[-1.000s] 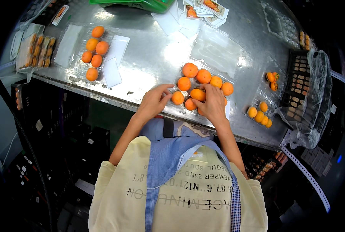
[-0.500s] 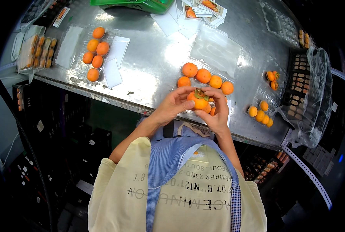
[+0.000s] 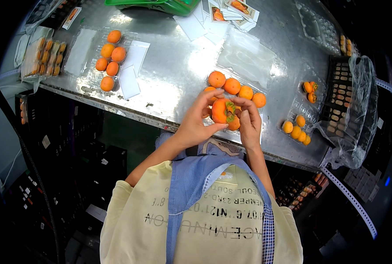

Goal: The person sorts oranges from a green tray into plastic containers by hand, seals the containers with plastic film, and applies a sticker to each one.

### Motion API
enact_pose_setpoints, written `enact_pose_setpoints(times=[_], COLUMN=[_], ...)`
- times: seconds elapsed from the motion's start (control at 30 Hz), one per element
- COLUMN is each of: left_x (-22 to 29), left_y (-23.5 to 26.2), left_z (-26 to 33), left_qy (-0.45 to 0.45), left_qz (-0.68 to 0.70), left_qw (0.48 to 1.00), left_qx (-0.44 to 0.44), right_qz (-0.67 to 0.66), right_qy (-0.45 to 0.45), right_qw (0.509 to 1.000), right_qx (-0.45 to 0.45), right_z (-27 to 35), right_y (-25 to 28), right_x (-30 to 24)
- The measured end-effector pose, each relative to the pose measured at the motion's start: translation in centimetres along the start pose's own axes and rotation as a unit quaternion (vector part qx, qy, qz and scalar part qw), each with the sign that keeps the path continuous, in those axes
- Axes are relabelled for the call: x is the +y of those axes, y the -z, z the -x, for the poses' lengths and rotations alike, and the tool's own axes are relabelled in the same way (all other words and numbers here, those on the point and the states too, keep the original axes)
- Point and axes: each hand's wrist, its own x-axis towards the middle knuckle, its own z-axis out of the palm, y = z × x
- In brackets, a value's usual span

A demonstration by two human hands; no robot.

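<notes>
Above the near edge of the metal table, my left hand (image 3: 195, 125) grips an orange persimmon (image 3: 220, 111) between thumb and fingers. The persimmon is tilted so its green leafy calyx faces right. Curled fingers of my right hand (image 3: 250, 128) meet it on the calyx side, with the thumb drawn back near the palm. Behind and below lies a clear plastic tray with several persimmons (image 3: 232, 86), partly covered by my hands.
Another clear tray with persimmons (image 3: 118, 54) lies at left beside white cards (image 3: 129, 82). Packed fruit (image 3: 46, 57) stands at far left. Small orange fruit (image 3: 295, 132) and a black crate (image 3: 339, 99) with plastic film are at right. A green basket (image 3: 160, 5) and picture cards (image 3: 242, 9) lie at the back.
The persimmon has been turned: its calyx pointed up and away before and now faces right. My left hand shifted round its left side, and my right thumb came off the fruit.
</notes>
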Motion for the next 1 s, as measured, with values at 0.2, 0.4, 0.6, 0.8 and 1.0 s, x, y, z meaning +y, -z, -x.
enact_pose_setpoints(times=[0.2,0.4,0.6,0.8,1.0], left_x=[0.0,0.4,0.4,-0.4,-0.4], left_y=[0.7,0.8,1.2,0.4,-0.5], left_z=[-0.2,-0.1,0.2,0.0,-0.2], left_qy=[-0.152,-0.082,0.056,0.057,0.108], left_qz=[-0.276,-0.167,0.055,0.004,-0.027], left_qw=[0.949,0.98,0.992,0.998,0.993], left_qx=[-0.019,-0.066,-0.094,-0.035,0.033], right_qz=[0.126,0.089,0.19,0.327,0.39], right_qy=[-0.017,-0.014,0.078,0.174,0.222], right_qw=[0.991,0.996,0.979,0.928,0.89], right_qx=[-0.049,-0.012,-0.021,-0.038,-0.082], right_z=[0.2,0.3,0.2,-0.1,-0.4], right_y=[-0.9,-1.1,-0.5,-1.0,-1.3], right_x=[-0.5,0.0,0.2,-0.3,-0.9])
